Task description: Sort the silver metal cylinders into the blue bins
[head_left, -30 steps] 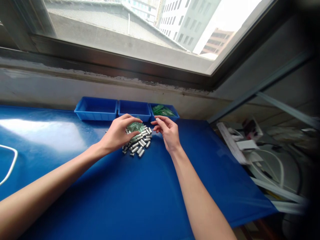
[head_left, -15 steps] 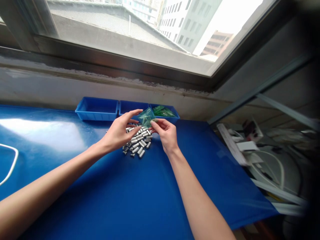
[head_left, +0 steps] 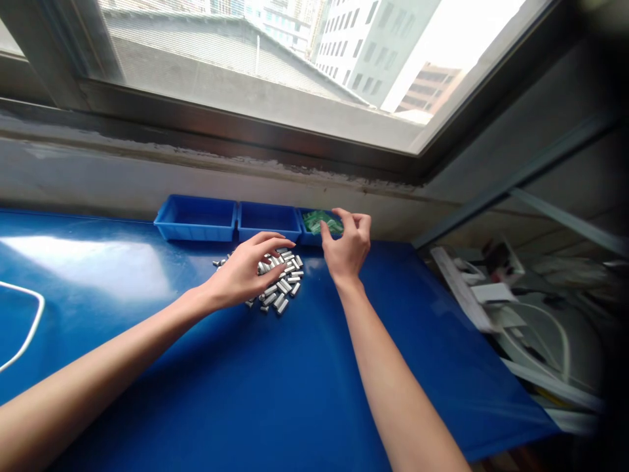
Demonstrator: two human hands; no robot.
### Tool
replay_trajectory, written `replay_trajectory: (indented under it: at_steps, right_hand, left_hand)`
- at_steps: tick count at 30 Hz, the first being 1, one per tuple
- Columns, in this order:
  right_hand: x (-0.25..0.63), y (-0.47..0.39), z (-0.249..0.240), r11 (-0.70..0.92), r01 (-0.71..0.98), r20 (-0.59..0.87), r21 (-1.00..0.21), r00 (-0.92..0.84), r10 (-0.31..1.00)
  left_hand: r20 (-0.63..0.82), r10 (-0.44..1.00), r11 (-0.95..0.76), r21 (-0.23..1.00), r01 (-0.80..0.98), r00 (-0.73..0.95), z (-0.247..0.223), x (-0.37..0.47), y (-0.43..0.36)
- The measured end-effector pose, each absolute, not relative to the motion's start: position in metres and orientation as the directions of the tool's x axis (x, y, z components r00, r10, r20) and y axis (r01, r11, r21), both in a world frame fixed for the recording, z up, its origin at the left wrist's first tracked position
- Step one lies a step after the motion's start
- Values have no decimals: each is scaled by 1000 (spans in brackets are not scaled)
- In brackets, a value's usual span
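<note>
My left hand point(head_left: 250, 270) hovers over a pile of short silvery metal cylinders point(head_left: 282, 286), thumb and fingers apart and nothing visibly held. Its fingers and palm hide part of the pile. At the right-hand blue bin point(head_left: 310, 238), my right hand point(head_left: 348, 246) reaches over the front rim with thumb and forefinger spread. Several small green translucent plastic bags point(head_left: 319, 221) lie in that bin, right by the thumb tip. Whether the thumb touches a bag I cannot tell.
Two more blue bins, the left one point(head_left: 196, 232) and the middle one point(head_left: 269, 208), stand in the same row against the wall below the window. A white cable point(head_left: 37, 314) lies at the left of the blue tabletop point(head_left: 275, 393). Past the right edge are a metal frame and clutter.
The green bag that both hands held over the pile is now out of them. My right hand has moved right to the bag bin and opened; my left hand stays above the cylinders.
</note>
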State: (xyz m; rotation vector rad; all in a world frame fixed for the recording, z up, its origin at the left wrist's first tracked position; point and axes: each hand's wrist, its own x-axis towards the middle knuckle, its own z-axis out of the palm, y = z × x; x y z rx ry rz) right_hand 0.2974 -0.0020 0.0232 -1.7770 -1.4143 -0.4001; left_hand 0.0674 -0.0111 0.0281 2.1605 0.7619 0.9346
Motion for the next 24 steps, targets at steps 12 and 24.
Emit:
replay_trajectory:
  at_steps: [12, 24]
  right_hand:
    - [281, 0, 22, -7, 963, 556, -269, 161, 816]
    - [231, -47, 4, 32, 895, 427, -445, 181, 886]
  left_hand:
    - [287, 660, -709, 544, 448, 695, 53, 34, 17]
    - [-51, 734, -637, 294, 712, 678, 53, -19, 43]
